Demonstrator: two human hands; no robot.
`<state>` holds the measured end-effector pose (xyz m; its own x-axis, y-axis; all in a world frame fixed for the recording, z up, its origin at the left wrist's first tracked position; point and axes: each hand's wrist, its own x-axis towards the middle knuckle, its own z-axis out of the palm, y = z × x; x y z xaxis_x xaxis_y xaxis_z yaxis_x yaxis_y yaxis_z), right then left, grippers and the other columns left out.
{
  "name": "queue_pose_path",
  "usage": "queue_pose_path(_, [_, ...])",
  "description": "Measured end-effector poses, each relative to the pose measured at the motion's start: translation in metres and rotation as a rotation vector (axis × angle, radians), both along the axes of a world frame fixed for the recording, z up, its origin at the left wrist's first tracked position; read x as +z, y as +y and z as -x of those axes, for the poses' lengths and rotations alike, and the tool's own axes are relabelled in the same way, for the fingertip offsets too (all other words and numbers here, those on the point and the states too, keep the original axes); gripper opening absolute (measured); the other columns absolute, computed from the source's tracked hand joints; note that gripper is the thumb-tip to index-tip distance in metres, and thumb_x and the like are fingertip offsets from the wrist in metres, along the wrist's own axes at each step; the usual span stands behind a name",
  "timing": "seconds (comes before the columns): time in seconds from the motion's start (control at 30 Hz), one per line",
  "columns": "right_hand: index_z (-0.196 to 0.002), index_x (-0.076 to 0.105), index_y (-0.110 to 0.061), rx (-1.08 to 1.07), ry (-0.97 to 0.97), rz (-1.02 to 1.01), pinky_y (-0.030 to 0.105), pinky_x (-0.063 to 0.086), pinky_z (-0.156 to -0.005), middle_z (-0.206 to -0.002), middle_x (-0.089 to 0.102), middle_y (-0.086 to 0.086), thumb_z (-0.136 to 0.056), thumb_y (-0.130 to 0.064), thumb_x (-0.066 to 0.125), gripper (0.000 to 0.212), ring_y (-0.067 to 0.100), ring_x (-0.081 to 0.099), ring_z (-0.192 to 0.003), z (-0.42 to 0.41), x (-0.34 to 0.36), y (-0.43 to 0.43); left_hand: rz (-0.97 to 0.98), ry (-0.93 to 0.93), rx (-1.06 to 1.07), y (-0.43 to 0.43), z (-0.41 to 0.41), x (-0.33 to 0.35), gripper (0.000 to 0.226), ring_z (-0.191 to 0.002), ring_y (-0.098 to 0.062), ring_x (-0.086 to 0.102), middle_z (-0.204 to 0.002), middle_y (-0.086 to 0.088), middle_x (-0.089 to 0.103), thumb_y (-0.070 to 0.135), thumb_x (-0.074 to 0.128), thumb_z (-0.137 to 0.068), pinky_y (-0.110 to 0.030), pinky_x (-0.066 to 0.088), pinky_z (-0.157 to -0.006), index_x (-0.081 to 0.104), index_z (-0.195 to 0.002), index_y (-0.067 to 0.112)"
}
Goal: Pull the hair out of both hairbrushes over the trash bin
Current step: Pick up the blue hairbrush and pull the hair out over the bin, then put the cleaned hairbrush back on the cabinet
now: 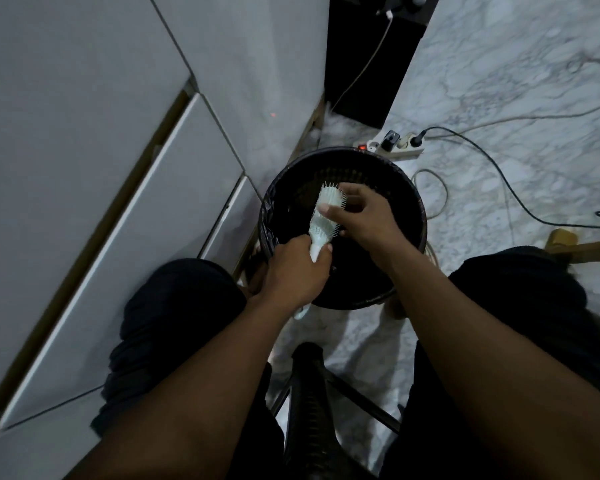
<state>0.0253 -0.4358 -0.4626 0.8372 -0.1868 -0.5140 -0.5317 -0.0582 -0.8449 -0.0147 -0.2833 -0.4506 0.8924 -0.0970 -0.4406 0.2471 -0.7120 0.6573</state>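
cabinet (118,168) crowding bin's (417,202) left, cables (492,161) strewn right

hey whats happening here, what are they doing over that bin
A seated person is cleaning a pale hairbrush over a black trash bin on the marble floor. The left hand holds the brush by its handle, bristles facing up. The right hand has its fingers down on the bristles, apparently pinching at hair. Whether any hair has come free is too dark to tell. Only this one brush can be made out. A power strip with cables lies just beyond the bin.
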Motion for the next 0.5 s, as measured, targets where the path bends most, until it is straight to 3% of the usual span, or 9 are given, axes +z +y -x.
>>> queue_pose_path(0.17, [-0.09, 0.072, -0.011, -0.104, -0.128, 0.109, 0.024, 0.056, -0.053, -0.086, 0.071, 0.008, -0.09, -0.022, 0.076, 0.012, 0.016, 0.069, -0.071, 0.005, 0.041, -0.008, 0.026, -0.067, -0.086, 0.008, 0.008, 0.045, 0.032, -0.058, -0.015, 0.061, -0.066, 0.004, 0.064, 0.045, 0.058, -0.096, -0.027, 0.042, -0.051, 0.06, -0.074, 0.022])
queue_pose_path(0.27, [-0.085, 0.069, -0.008, -0.175, -0.121, 0.061, 0.027, 0.054, -0.049, -0.074, 0.069, 0.007, -0.095, -0.026, 0.068, 0.021, 0.011, 0.064, -0.049, 0.004, 0.075, -0.015, -0.001, -0.123, -0.11, 0.01, 0.01, 0.073, 0.039, -0.056, -0.016, 0.054, -0.06, 0.007, 0.054, 0.048, 0.058, -0.094, -0.027, 0.035, -0.051, 0.05, -0.065, 0.023])
queue_pose_path(0.4, [-0.08, 0.065, -0.004, -0.274, -0.081, 0.085, 0.032, 0.049, -0.051, -0.066, 0.064, 0.014, -0.099, -0.038, 0.058, 0.039, 0.026, 0.06, -0.05, 0.001, 0.126, -0.032, -0.048, -0.21, -0.128, 0.019, 0.013, 0.123, 0.039, -0.06, -0.016, 0.06, -0.065, 0.003, 0.058, 0.047, 0.056, -0.097, -0.027, 0.039, -0.05, 0.056, -0.072, 0.018])
queue_pose_path(0.5, [-0.083, 0.066, 0.004, -0.123, -0.103, 0.271, 0.039, 0.047, -0.061, -0.067, 0.06, 0.02, -0.095, -0.038, 0.064, 0.044, 0.029, 0.057, -0.057, 0.001, 0.164, -0.041, -0.072, -0.29, -0.085, 0.03, 0.015, 0.163, 0.036, -0.06, -0.007, 0.052, -0.072, 0.006, 0.057, 0.045, 0.058, -0.098, -0.018, 0.037, -0.049, 0.064, -0.089, 0.011])
